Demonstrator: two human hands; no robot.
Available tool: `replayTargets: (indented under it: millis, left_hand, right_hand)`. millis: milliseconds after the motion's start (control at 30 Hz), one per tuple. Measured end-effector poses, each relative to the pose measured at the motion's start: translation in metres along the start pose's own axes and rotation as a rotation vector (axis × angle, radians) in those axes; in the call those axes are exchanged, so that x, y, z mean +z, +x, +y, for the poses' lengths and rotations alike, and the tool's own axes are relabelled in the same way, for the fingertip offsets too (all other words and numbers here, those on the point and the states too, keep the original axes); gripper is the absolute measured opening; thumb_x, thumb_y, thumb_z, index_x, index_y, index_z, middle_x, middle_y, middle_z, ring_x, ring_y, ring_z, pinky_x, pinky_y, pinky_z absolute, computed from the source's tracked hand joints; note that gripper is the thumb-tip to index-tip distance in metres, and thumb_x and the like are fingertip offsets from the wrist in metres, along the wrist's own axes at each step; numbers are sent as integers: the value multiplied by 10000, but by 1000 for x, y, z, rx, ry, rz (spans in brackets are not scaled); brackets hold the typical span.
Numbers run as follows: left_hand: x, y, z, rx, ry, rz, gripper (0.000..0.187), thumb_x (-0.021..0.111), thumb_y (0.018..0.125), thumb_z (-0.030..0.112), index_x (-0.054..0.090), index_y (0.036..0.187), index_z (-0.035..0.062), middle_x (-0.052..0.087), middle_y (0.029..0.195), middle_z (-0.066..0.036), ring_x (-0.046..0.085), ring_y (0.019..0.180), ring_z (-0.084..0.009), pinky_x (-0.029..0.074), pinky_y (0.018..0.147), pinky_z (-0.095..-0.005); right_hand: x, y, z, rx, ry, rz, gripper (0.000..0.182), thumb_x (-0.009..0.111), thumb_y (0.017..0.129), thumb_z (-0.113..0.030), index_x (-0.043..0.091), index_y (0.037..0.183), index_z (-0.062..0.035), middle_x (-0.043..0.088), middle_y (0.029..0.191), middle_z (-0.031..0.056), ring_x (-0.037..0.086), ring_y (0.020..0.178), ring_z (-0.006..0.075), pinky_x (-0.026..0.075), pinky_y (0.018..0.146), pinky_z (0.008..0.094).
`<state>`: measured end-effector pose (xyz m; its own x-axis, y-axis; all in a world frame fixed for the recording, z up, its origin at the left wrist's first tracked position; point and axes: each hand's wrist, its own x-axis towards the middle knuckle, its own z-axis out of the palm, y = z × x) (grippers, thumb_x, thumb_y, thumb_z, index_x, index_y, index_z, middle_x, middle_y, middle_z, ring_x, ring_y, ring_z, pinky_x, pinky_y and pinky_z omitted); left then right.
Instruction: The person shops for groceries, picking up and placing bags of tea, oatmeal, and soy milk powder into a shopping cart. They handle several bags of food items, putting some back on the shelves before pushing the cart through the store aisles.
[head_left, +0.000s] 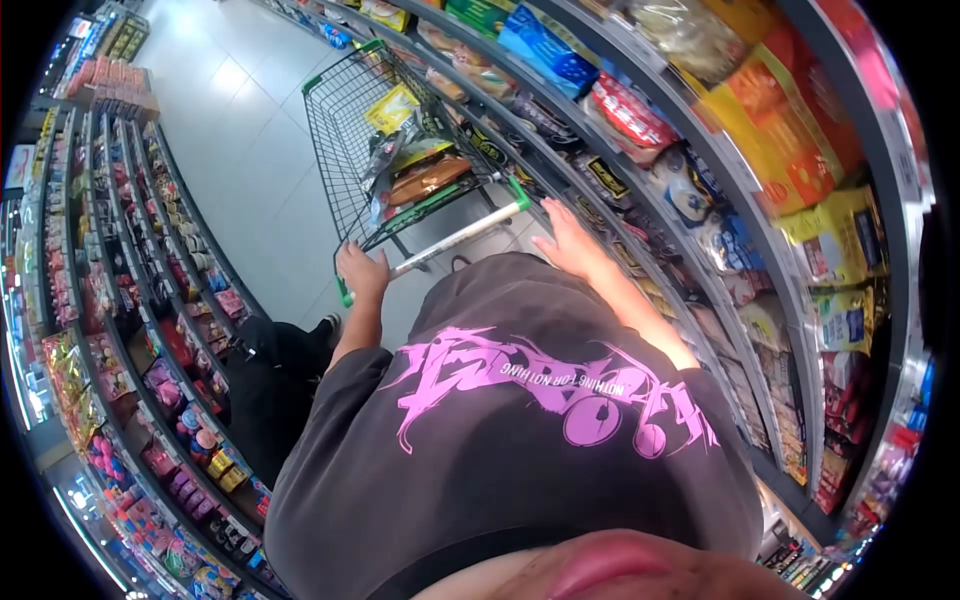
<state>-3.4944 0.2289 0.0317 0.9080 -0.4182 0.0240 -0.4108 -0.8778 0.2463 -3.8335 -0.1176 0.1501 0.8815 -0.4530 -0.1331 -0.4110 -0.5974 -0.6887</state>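
Note:
A wire shopping cart (335, 150) with green trim stands in front of me. Its white push handle (455, 240) has green ends. My left hand (362, 270) grips the left end of this handle, thumb toward the middle. Off the handle's right end, my right hand (572, 240) is open, fingers stretched out and thumb apart, close to the right-hand shelves. Inside the cart lie a yellow package (392, 108), a brown package (430, 180) and some silvery bags (383, 155).
Shelves of bagged snacks (630, 115) curve along my right. On the left stands a lower rack of small colourful packages (110, 300). A person in black clothing (265, 400) is close at my left. Pale floor tiles (235, 130) run along the aisle.

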Motion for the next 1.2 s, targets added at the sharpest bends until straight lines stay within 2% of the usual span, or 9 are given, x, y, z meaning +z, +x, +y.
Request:
replayTargets:
  millis: [100,133,200,300,500,667,967,1100,1200]
  left_hand:
    - [8,1,-24,17,136,-104,729,715,956,492,566,1447,-27,523,1585,-257,415,1527,-429,258,1286,-570]
    - [3,3,-24,3,126,-172,736,704,959,506,563,1447,-28,537,1572,-254,415,1525,-431,264,1280,-571]
    - [-21,6,-4,-25,176,-305,734,692,958,525,565,1428,-25,579,1516,-244,427,1504,-438,282,1259,-579]
    - [-19,8,-6,-1,150,-271,736,704,935,540,573,1384,-29,619,1412,-235,463,1445,-435,287,1243,-589]
    - [-33,18,-1,-20,156,-294,764,700,920,547,560,1388,-41,594,1436,-241,456,1438,-428,273,1247,-586]
    - [-37,32,-4,-47,139,-263,714,700,905,514,583,1366,-18,591,1437,-211,450,1447,-387,280,1237,-549]
    - [-49,66,-4,-119,84,-254,668,718,874,476,614,1357,26,592,1458,-200,437,1483,-360,244,1287,-531]
    - [-47,88,-15,-116,102,-256,702,729,867,463,600,1406,30,591,1484,-194,427,1504,-353,249,1291,-518]
    - [-52,113,-20,-138,88,-278,709,739,855,437,594,1427,44,592,1489,-182,424,1509,-345,248,1295,-512]
  right_hand:
    - [43,51,-4,18,-63,-20,877,716,1034,-366,288,1670,59,289,1741,311,226,1655,436,235,1350,467]
    - [55,67,1,62,-83,-101,911,652,1062,-447,232,1699,51,141,1795,295,113,1683,429,185,1360,487]
    - [76,88,2,109,-191,-114,912,615,1071,-482,224,1705,45,76,1808,282,84,1684,438,177,1356,522]
    - [98,106,14,179,-390,-170,960,540,1070,-602,188,1736,-7,-35,1824,250,32,1675,481,160,1336,607]
    - [89,129,8,344,-394,-423,973,483,1058,-700,132,1772,-141,-243,1791,246,18,1666,506,141,1342,602]
    - [92,146,5,368,-422,-486,998,461,1055,-719,89,1773,-134,-286,1755,307,47,1651,542,160,1340,589]
    - [99,184,-3,419,-435,-564,989,399,1059,-745,57,1774,-153,-365,1709,330,95,1602,640,184,1331,600]
    - [107,206,-1,415,-420,-593,985,400,1050,-759,112,1771,-154,-405,1687,330,115,1592,648,194,1323,619]
    - [110,230,-6,405,-340,-595,1020,459,1018,-781,154,1767,-159,-385,1691,340,62,1583,666,188,1311,645]
